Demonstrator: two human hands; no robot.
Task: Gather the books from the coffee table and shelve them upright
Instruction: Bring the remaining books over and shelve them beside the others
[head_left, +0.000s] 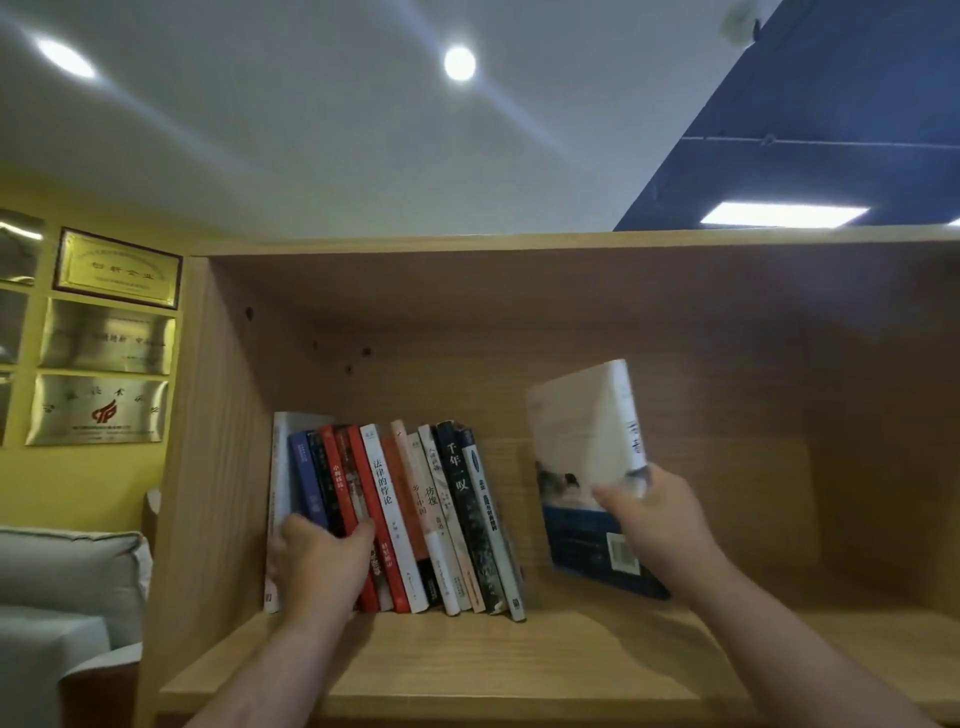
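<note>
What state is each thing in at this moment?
row: standing on the shelf, right-end books leaning left.
book: upright, slightly tilted, apart from the row, on its right.
left hand: grips the row's left-end books.
right hand: holds the book at its lower spine.
ceiling light: on.

Yellow wall (93, 478) with plaques (118, 267); white ceiling (291, 130), round light (460, 63); grey sofa (67, 577) left.
</note>
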